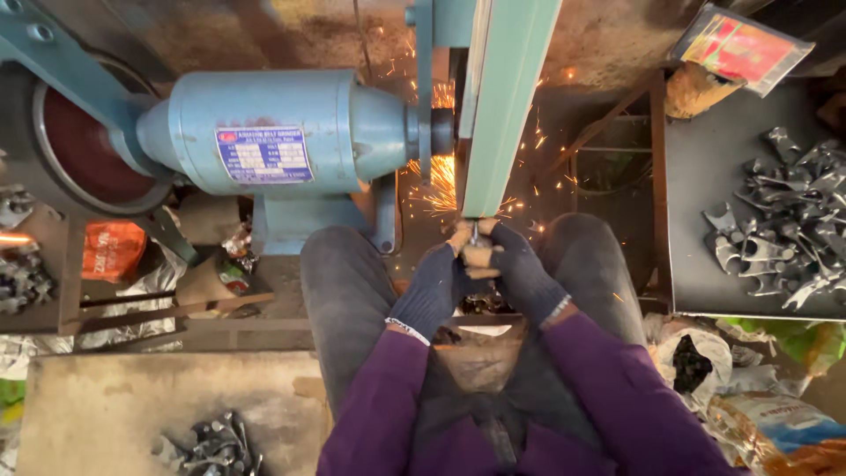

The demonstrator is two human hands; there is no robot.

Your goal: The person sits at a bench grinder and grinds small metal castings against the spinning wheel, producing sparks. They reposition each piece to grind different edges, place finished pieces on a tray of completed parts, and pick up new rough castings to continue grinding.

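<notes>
Grinding is in progress: both gloved hands press a small metal piece (474, 233) against the lower end of the pale green belt housing (502, 106), which runs from the centre of the frame toward 12 o'clock. The left hand (432, 286) is closed around the piece from 8 o'clock, and the right hand (520, 269) is closed on it from 4 o'clock, the fingertips of both meeting just below the contact point. The piece is mostly hidden by the gloves; only a short grey stub shows between the fingertips, so its shape cannot be told. Sparks (436, 189) fan out toward 9 o'clock, falling near the base of the blue motor body (282, 132).

Judgement on doing this step well: the two-handed pinch looks sound, yet the fingertips sit very close to the moving belt, so pressure should be light and even, with the wrists braced against the knees (344, 282). Keeping the spray aimed away from the sleeves (388, 397) and lap seems advisable. Heat build-up in so small a piece is a likely risk through thin gloves.

At 3 o'clock a dark tray (696, 220) carries a heap of similar grey metal parts (784, 220). At 7 o'clock a smaller heap (211, 445) lies on a flat slab (106, 414).
</notes>
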